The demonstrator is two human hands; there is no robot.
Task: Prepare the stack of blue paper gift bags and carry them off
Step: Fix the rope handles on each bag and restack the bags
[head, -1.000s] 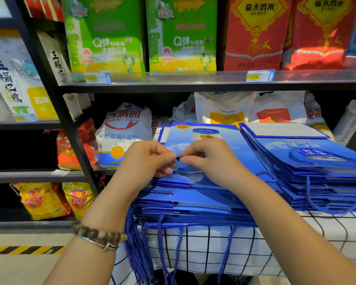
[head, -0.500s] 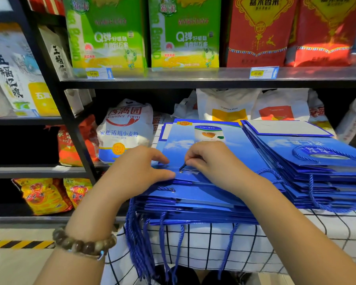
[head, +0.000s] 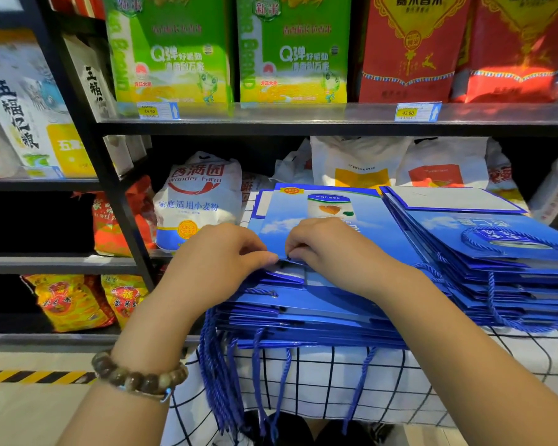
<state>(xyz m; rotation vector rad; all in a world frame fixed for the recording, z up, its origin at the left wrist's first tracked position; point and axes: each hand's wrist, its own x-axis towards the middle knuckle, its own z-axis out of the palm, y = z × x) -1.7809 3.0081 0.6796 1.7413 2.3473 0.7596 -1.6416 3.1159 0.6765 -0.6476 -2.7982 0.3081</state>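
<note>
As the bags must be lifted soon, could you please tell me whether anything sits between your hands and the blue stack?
Nothing visible does. The left hand and right hand rest on the top bag of the near stack, both pinching at its near edge. A second stack lies against its right side.

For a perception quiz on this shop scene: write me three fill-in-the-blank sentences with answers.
The bead bracelet is on the ____ wrist.
The gift bags have rope handles coloured ____.
The price tag below the red packs reads ____.
Missing: left; blue; 45.00
</note>
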